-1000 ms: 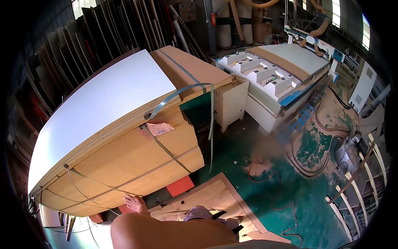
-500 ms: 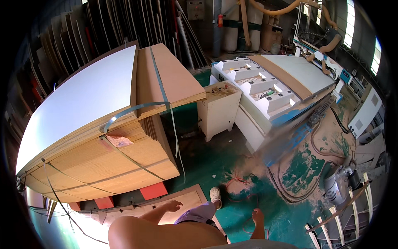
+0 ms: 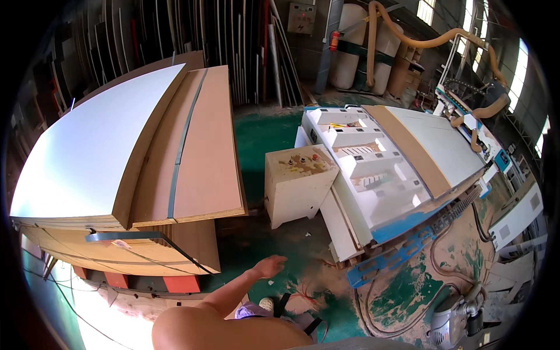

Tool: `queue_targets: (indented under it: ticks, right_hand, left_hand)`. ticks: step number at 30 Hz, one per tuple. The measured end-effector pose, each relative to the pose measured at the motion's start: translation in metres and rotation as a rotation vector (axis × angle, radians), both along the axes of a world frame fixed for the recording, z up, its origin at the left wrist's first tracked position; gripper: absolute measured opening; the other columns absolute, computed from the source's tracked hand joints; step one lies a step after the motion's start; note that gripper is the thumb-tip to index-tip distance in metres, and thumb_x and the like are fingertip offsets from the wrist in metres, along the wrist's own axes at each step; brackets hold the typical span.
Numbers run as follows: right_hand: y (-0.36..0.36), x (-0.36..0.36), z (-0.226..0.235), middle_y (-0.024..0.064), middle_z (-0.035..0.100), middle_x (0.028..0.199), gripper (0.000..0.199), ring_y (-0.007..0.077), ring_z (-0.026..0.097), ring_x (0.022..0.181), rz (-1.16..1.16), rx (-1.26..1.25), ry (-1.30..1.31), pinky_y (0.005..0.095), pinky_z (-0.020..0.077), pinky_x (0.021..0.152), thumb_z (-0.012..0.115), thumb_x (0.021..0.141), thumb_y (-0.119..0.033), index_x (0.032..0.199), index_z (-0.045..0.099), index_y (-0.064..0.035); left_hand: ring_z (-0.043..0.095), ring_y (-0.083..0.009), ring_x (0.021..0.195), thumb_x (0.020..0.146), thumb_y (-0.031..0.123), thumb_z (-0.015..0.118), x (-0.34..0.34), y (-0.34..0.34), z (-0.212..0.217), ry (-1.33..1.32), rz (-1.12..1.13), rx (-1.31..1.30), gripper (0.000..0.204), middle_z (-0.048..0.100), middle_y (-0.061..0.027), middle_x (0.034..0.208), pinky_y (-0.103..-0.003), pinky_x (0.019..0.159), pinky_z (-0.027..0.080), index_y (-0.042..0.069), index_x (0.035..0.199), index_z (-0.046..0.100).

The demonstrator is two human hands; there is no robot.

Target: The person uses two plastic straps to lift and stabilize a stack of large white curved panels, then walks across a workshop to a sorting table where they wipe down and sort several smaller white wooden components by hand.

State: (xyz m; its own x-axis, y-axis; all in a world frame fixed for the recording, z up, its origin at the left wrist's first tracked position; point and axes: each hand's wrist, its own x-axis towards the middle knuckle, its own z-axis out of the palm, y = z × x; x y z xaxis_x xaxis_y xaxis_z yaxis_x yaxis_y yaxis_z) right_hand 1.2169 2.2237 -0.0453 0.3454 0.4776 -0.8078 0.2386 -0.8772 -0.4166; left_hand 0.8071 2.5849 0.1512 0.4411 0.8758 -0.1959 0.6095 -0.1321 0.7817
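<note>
My left hand [image 3: 270, 266] reaches forward over the green floor, its fingers loosely stretched out and nothing in them. It is apart from everything, between the front corner of a tall board stack [image 3: 192, 248] and a white control box [image 3: 300, 186]. A white-faced board [image 3: 96, 140] and a brown board [image 3: 201, 128] lie on top of the stack. A grey-green strap [image 3: 185, 140] runs along the brown board, and a loose dark strap end [image 3: 140, 235] juts from the stack's front. My right hand is out of sight.
Right of the control box stands a long white machine bed [image 3: 373, 169] with a pale panel on it. Hoses [image 3: 402, 332] trail over the dusty floor beside a grey motor [image 3: 448, 326]. Red blocks [image 3: 181, 283] support the stack. Many upright boards [image 3: 233, 52] fill the back.
My left hand has moved forward and right, with its arm stretching out. My right hand has left the view. The view has shifted, bringing the control box and the stack's top closer.
</note>
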Motion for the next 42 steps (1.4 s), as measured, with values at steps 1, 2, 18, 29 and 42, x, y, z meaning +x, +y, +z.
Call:
queue_targets:
  ticks: [1, 2, 18, 29, 42]
  right_hand:
    - [0.018, 0.011, -0.002, 0.0142, 0.067, 0.090, 0.023, 0.0274, 0.065, 0.083, 0.000, 0.011, 0.001, 0.0395, 0.0521, 0.073, 0.059, 0.086, -0.026, 0.098, 0.066, -0.0072]
    - [0.018, 0.017, -0.003, 0.0139, 0.067, 0.089, 0.023, 0.0270, 0.065, 0.082, -0.075, 0.036, -0.038, 0.0394, 0.0521, 0.073, 0.059, 0.086, -0.026, 0.097, 0.066, -0.0071]
    - [0.595, 0.043, 0.128, 0.0143, 0.067, 0.092, 0.029, 0.0279, 0.066, 0.087, 0.887, 0.665, 0.055, 0.0344, 0.0501, 0.077, 0.062, 0.085, -0.019, 0.111, 0.062, -0.0052]
    - [0.811, -0.164, 0.149, 0.0105, 0.066, 0.097, 0.034, 0.0263, 0.065, 0.093, 1.425, 0.601, 0.252, 0.0391, 0.0504, 0.079, 0.061, 0.089, -0.023, 0.119, 0.060, -0.0071]
    - [0.921, -0.460, 0.148, 0.0132, 0.067, 0.091, 0.032, 0.0297, 0.065, 0.088, 2.117, 0.706, 0.499, 0.0396, 0.0505, 0.077, 0.061, 0.084, -0.025, 0.112, 0.063, -0.0088]
  left_hand:
    - [0.058, -0.0324, 0.112, 0.090, 0.024, 0.056, 0.013, 0.024, 0.018, -0.114, 0.046, 0.026, 0.046, 0.056, -0.0178, 0.125, -0.039, 0.096, 0.046, 0.009, 0.134, 0.051]
    - [0.059, -0.0295, 0.108, 0.090, 0.021, 0.058, 0.048, 0.062, 0.028, -0.250, 0.039, 0.048, 0.047, 0.057, -0.0172, 0.122, -0.037, 0.094, 0.047, 0.009, 0.134, 0.050]
    - [0.062, -0.0151, 0.095, 0.096, 0.017, 0.053, -0.053, 0.160, 0.121, -0.779, 1.211, 0.399, 0.044, 0.055, -0.0077, 0.125, -0.030, 0.082, 0.045, 0.010, 0.138, 0.043]
    - [0.051, -0.0233, 0.120, 0.095, 0.030, 0.057, -0.071, 0.132, 0.130, -1.056, 1.385, 0.724, 0.042, 0.052, -0.0050, 0.133, -0.040, 0.106, 0.036, 0.008, 0.130, 0.051]
    - [0.050, -0.0218, 0.116, 0.093, 0.034, 0.059, -0.180, 0.253, 0.047, -1.709, 1.590, 0.770, 0.044, 0.055, -0.0045, 0.125, -0.041, 0.104, 0.032, 0.008, 0.129, 0.052]
